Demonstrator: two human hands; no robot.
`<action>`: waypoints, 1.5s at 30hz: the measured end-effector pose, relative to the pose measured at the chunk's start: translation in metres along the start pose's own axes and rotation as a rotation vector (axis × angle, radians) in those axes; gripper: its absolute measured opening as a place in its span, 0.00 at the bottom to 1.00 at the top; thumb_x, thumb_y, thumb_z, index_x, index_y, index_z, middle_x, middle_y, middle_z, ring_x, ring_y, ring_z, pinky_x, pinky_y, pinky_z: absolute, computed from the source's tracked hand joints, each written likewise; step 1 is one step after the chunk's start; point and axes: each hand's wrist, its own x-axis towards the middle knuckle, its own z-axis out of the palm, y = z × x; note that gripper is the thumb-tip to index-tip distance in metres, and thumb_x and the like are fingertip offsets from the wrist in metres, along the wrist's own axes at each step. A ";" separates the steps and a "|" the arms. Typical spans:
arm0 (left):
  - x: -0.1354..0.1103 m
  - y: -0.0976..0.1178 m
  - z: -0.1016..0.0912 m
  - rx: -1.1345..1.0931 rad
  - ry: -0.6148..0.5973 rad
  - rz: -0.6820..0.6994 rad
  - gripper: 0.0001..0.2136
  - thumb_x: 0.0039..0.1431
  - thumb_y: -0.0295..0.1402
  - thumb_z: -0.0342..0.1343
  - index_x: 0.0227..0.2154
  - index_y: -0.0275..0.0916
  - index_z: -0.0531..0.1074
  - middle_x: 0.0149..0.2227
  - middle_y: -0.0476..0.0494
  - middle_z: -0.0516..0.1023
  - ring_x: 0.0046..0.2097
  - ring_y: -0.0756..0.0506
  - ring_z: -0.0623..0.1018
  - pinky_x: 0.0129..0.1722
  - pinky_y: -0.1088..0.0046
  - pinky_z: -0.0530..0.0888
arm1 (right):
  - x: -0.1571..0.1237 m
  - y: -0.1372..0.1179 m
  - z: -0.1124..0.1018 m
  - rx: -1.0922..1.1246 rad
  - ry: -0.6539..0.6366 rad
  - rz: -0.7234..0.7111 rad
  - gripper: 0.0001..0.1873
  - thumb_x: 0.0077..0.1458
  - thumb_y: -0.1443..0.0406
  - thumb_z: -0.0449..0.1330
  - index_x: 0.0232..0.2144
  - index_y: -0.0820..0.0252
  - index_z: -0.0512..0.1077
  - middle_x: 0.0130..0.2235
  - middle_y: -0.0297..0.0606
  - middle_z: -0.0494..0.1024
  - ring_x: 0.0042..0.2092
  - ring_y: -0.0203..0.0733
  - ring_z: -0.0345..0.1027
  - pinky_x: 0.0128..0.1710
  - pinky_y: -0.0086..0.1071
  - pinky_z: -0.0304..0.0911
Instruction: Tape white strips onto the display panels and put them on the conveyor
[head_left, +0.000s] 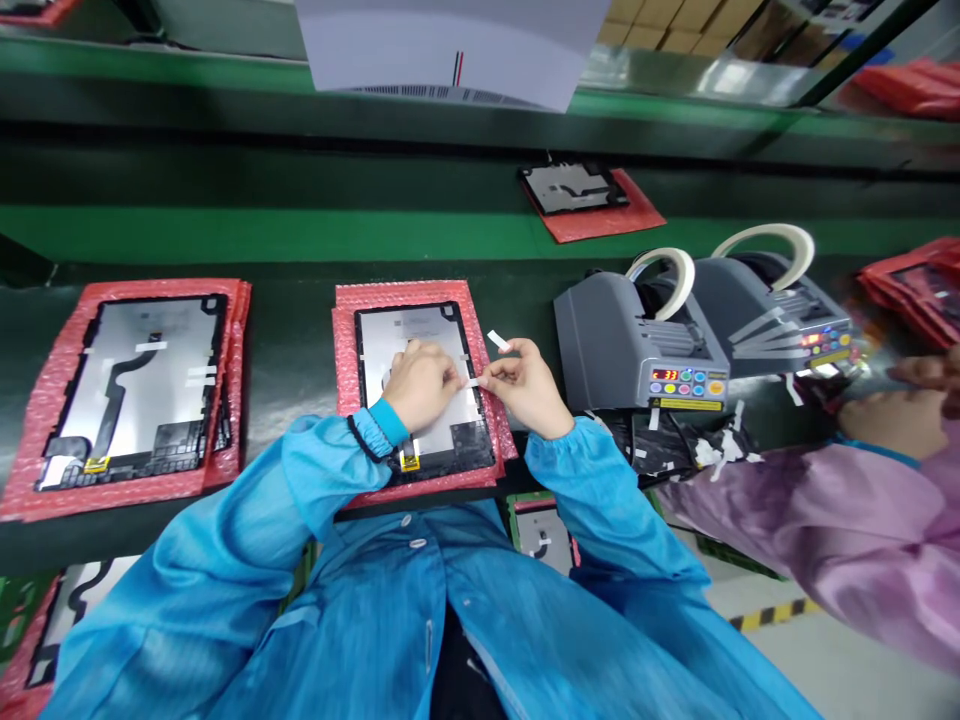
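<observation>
In front of me, a tablet screen panel [390, 330] with a silver back and black edges lies on red bubble wrap [346, 385]. Above its right edge, a short white tape strip [472, 382] spans the fingertips of both hands. My left hand [424, 385] is closed over the panel, its fingertips pinching the strip's left end. My right hand [532, 392], beside the panel's right edge, pinches the other end between thumb and finger. A second white tape strip [498, 341] sticks out from my right hand's upper fingers. My left hand hides the middle of the panel.
Another panel [142, 370] on red wrap lies left. Two grey tape dispensers [637, 340] [772, 310] stand right, tape scraps [720, 450] below them. A panel [574, 188] lies at the back. At far right is a co-worker's purple sleeve [810, 510] and hand [892, 425].
</observation>
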 end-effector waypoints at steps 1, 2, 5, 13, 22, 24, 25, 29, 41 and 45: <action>0.000 0.000 0.001 0.015 0.003 0.005 0.11 0.56 0.35 0.57 0.21 0.38 0.73 0.31 0.40 0.73 0.43 0.37 0.69 0.41 0.59 0.66 | 0.002 0.002 0.000 -0.016 0.001 0.004 0.24 0.38 0.66 0.65 0.34 0.54 0.54 0.22 0.23 0.73 0.23 0.33 0.65 0.28 0.29 0.58; 0.001 0.000 0.002 0.022 0.008 0.010 0.11 0.56 0.35 0.57 0.21 0.37 0.73 0.31 0.40 0.73 0.43 0.37 0.68 0.41 0.59 0.66 | 0.004 0.004 0.000 -0.029 0.003 0.007 0.24 0.38 0.66 0.65 0.34 0.54 0.54 0.22 0.22 0.73 0.23 0.33 0.65 0.28 0.29 0.58; 0.002 -0.002 0.004 0.023 0.006 0.010 0.11 0.56 0.35 0.57 0.21 0.37 0.73 0.31 0.40 0.72 0.43 0.37 0.68 0.41 0.58 0.65 | 0.007 0.007 0.001 -0.052 0.001 0.016 0.24 0.37 0.67 0.65 0.34 0.54 0.54 0.21 0.22 0.73 0.23 0.34 0.65 0.28 0.30 0.57; 0.003 -0.002 0.005 0.050 -0.021 0.005 0.11 0.57 0.36 0.56 0.21 0.38 0.73 0.32 0.39 0.72 0.44 0.36 0.67 0.41 0.58 0.65 | 0.006 0.004 0.001 -0.070 -0.017 0.026 0.24 0.37 0.67 0.63 0.33 0.54 0.54 0.21 0.23 0.73 0.23 0.34 0.66 0.29 0.30 0.58; 0.003 0.000 0.006 0.072 0.011 -0.038 0.09 0.51 0.35 0.59 0.21 0.37 0.69 0.32 0.39 0.70 0.44 0.35 0.66 0.42 0.55 0.65 | 0.010 0.022 -0.002 -0.004 0.042 0.018 0.28 0.31 0.64 0.70 0.31 0.54 0.57 0.21 0.18 0.61 0.23 0.29 0.55 0.25 0.26 0.54; 0.004 -0.005 0.002 0.047 0.048 -0.062 0.07 0.50 0.34 0.61 0.24 0.38 0.70 0.33 0.40 0.71 0.45 0.36 0.67 0.43 0.56 0.65 | 0.011 0.024 -0.006 0.056 0.040 0.032 0.30 0.29 0.61 0.72 0.32 0.54 0.58 0.22 0.19 0.60 0.23 0.30 0.53 0.26 0.26 0.54; 0.005 -0.007 -0.001 0.031 0.067 -0.068 0.07 0.50 0.34 0.61 0.27 0.38 0.70 0.34 0.41 0.71 0.45 0.36 0.67 0.44 0.57 0.65 | 0.010 0.023 -0.009 0.077 0.023 0.024 0.29 0.31 0.59 0.72 0.32 0.54 0.59 0.23 0.21 0.60 0.24 0.30 0.54 0.26 0.26 0.55; 0.011 -0.017 -0.017 -0.060 0.084 0.026 0.08 0.58 0.37 0.53 0.32 0.38 0.72 0.33 0.44 0.71 0.43 0.41 0.68 0.46 0.60 0.63 | 0.005 0.004 -0.014 -0.015 -0.100 -0.119 0.21 0.46 0.47 0.62 0.30 0.56 0.66 0.26 0.28 0.65 0.29 0.34 0.58 0.32 0.29 0.57; 0.015 -0.012 -0.020 -0.143 -0.035 0.051 0.07 0.58 0.32 0.54 0.26 0.36 0.71 0.30 0.46 0.71 0.39 0.44 0.69 0.46 0.64 0.63 | 0.007 -0.014 -0.013 -0.446 -0.132 -0.363 0.15 0.58 0.53 0.53 0.31 0.57 0.71 0.32 0.37 0.73 0.38 0.42 0.65 0.43 0.38 0.58; 0.015 -0.013 -0.016 -0.184 -0.043 0.017 0.08 0.58 0.32 0.54 0.26 0.36 0.71 0.29 0.46 0.71 0.38 0.45 0.69 0.43 0.66 0.65 | 0.012 -0.008 -0.012 -0.490 -0.110 -0.361 0.09 0.56 0.59 0.57 0.30 0.58 0.70 0.31 0.36 0.71 0.37 0.41 0.64 0.43 0.37 0.59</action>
